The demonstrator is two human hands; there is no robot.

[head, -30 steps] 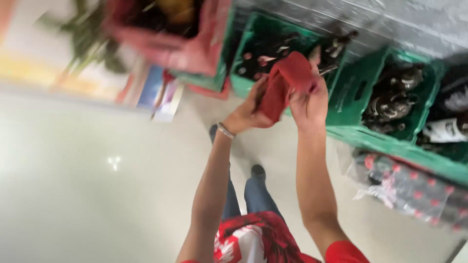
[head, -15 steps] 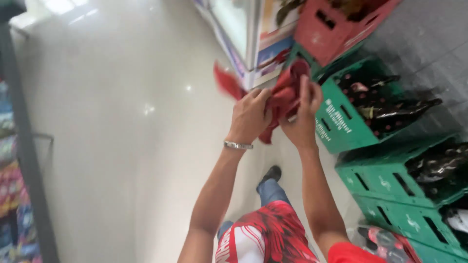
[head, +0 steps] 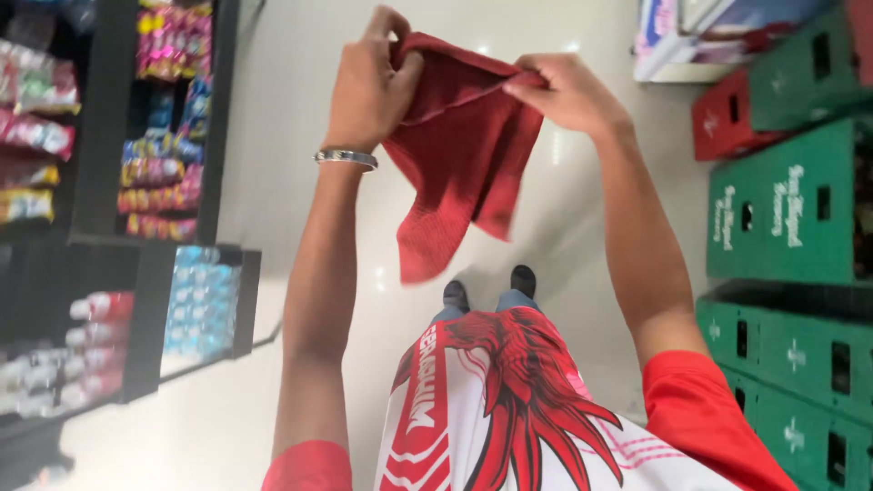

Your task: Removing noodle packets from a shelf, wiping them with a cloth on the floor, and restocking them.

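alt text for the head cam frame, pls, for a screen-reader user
Seen from above, a person's left hand and right hand hold a red cloth up by its top edge, the rest hanging over a pale shop floor. Green crates are stacked on the right, and dark shelves of colourful packets stand on the left.

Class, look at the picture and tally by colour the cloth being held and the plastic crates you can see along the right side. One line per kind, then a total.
Red cloth, held up by left hand and right hand: 1
Red crate: 1
Green crates: 3
Total: 5
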